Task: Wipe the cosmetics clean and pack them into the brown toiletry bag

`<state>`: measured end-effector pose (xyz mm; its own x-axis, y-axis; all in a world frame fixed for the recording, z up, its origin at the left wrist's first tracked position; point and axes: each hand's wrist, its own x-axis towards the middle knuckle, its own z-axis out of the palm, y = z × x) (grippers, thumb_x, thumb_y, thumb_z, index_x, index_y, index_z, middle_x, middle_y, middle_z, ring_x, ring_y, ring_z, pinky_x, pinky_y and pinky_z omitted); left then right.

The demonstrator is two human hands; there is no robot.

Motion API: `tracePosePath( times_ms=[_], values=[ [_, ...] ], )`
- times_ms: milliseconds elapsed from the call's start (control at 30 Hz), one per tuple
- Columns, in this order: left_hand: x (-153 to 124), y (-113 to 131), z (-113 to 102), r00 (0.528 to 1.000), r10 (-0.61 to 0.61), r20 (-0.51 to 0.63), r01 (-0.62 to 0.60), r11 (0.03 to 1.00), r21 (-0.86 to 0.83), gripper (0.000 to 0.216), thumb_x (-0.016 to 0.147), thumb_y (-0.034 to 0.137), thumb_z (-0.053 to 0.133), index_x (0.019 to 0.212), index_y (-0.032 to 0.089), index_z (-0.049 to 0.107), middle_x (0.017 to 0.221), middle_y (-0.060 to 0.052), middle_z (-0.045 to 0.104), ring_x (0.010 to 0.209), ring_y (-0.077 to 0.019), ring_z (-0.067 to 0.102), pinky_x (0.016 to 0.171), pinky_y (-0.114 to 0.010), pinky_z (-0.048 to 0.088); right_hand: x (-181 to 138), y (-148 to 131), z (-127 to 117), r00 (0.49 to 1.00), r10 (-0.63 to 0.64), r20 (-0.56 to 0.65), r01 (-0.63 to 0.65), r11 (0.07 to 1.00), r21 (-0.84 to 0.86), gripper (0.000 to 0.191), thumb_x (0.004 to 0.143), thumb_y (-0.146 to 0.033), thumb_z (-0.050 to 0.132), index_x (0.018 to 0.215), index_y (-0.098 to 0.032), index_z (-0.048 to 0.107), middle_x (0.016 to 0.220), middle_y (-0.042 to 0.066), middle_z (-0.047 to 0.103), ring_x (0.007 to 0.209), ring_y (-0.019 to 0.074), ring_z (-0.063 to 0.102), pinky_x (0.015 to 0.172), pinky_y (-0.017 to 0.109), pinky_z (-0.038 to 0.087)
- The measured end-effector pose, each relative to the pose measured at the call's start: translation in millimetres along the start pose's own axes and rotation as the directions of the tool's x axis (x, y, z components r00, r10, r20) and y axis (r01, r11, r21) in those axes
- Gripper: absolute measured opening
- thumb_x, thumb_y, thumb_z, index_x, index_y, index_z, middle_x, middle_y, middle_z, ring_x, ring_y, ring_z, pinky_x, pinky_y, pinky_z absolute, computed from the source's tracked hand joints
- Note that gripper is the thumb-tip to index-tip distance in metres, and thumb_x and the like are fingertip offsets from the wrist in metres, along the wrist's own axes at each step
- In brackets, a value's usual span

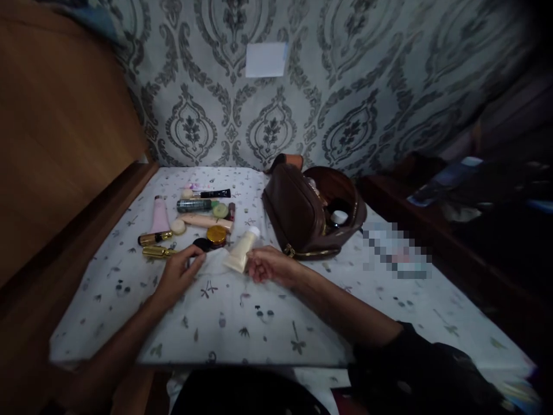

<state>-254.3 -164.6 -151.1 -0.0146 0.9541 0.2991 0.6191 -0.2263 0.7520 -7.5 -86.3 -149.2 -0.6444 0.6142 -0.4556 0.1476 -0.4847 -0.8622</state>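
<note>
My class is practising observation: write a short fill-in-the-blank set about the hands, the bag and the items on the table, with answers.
1. The left hand holds a thin white sheet.
The right hand holds a cream-coloured tube whose cap is coloured ____.
2. As pictured, the brown bag stands to the ____ of the round amber pot.
3. Behind the gold-and-black tube lies a wide tube coloured ____.

Missing words: white; right; pink.

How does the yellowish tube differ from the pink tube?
The right hand's grip touches the yellowish tube; the pink tube is untouched. The yellowish tube slants rightward toward its white cap; the pink tube points nearly straight ahead. The yellowish tube is nearer the brown bag than the pink tube. Both are pale.
</note>
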Motion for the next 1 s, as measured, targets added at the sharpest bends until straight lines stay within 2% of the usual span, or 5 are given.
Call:
tracePosePath(
  times_ms=[167,367,500,767,1000],
  values=[
    [-1,15,-7,0.994,-0.053,-0.096,0.054,0.998,0.013,0.027,0.09,0.043,0.052,0.081,0.019,0.061,0.074,0.002,0.061,0.071,-0.0155,0.055,0.062,-0.024,0.04,-27,-1,-21,0.97,-0.228,-0.085,0.131,0.783,-0.608,0.037,0.088,-0.042,0.053,0.063,-0.015,0.059,0.052,0.0,0.057,0.046,0.0115,0.052,0.046,0.022,0.035],
    [15,61,0,0.976,0.131,-0.172,-0.107,0.984,0.142,0.021,0.092,0.035,0.052,0.084,0.018,0.061,0.079,0.001,0.063,0.076,-0.0154,0.057,0.071,-0.025,0.043,-31,11,-28,0.671,-0.719,-0.18,0.161,0.378,-0.912,0.036,0.087,-0.025,0.054,0.122,-0.014,0.057,0.106,0.009,0.061,0.079,0.0176,0.059,0.073,0.03,0.047],
    [37,86,26,0.946,0.319,-0.063,-0.292,0.919,0.265,0.017,0.095,0.028,0.049,0.087,0.017,0.06,0.085,-0.001,0.064,0.081,-0.0159,0.059,0.076,-0.026,0.044,-24,24,-29,0.684,-0.726,-0.075,0.242,0.323,-0.915,0.043,0.088,-0.024,0.053,0.129,-0.013,0.052,0.131,0.016,0.05,0.083,0.0176,0.059,0.081,0.033,0.049],
    [42,67,87,0.916,0.36,0.178,-0.401,0.804,0.439,0.019,0.098,0.028,0.042,0.096,0.019,0.058,0.097,-0.006,0.068,0.09,-0.0215,0.065,0.078,-0.032,0.05,-18,32,-35,0.704,-0.706,-0.072,0.314,0.401,-0.861,0.019,0.082,-0.012,0.057,0.1,-0.016,0.058,0.091,0.004,0.062,0.08,0.0171,0.057,0.077,0.028,0.044],
    [37,47,103,0.896,0.436,0.082,-0.418,0.769,0.484,0.018,0.097,0.037,0.045,0.095,0.022,0.056,0.104,-0.006,0.071,0.094,-0.0222,0.07,0.079,-0.031,0.053,-24,28,-32,0.713,-0.698,-0.064,0.262,0.35,-0.899,0.019,0.084,-0.02,0.061,0.102,-0.018,0.057,0.101,0.007,0.066,0.09,0.0208,0.063,0.076,0.029,0.045]
  ],
)
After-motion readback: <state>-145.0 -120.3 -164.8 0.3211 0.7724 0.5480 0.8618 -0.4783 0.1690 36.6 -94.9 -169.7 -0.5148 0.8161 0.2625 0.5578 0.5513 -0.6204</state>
